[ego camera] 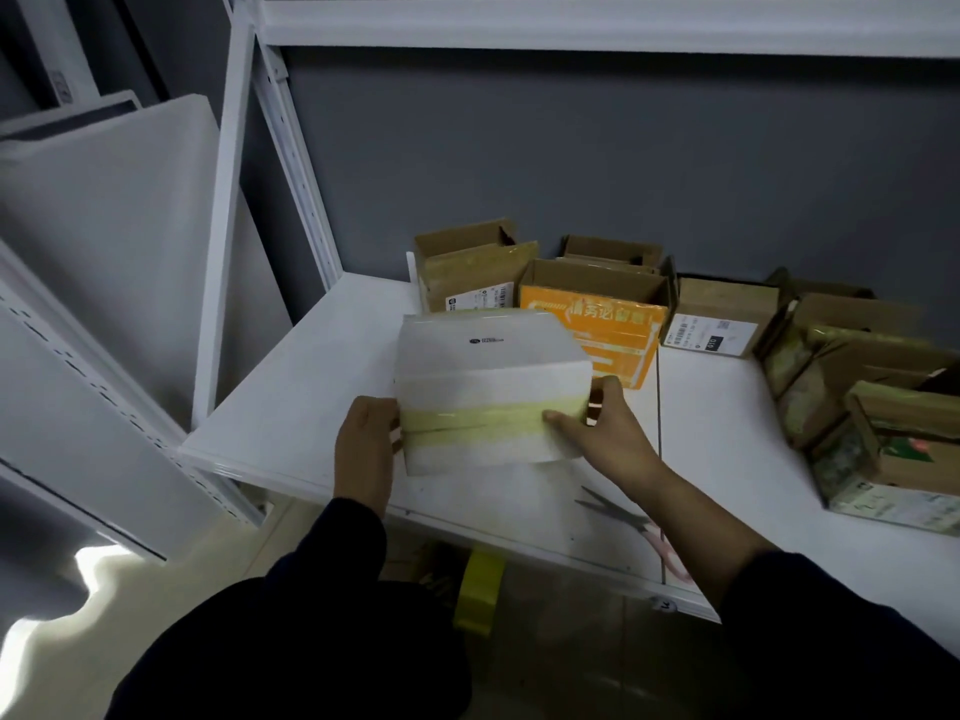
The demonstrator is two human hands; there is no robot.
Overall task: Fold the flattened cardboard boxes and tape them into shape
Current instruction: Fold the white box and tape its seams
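1. White shelf board [291, 407]: carries brown cardboard boxes [852, 407] along its rear and right side.
2. White box [488, 356]: held over the board's front centre, with a yellow tape strip [483, 420] across its near face.
3. Orange box [608, 330]: open-topped, directly behind the white box.
4. Right hand [597, 431]: grips the box's right edge, thumb on the tape strip.
5. Left hand [366, 444]: clasps the left edge, fingertips hidden.
6. Scissors [623, 517]: flat on the board, beside the right forearm.
7. Yellow tape roll [478, 589]: below the board's front edge.

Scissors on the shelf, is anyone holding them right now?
No, the scissors lie on the shelf; the left hand and right hand hold the white box.
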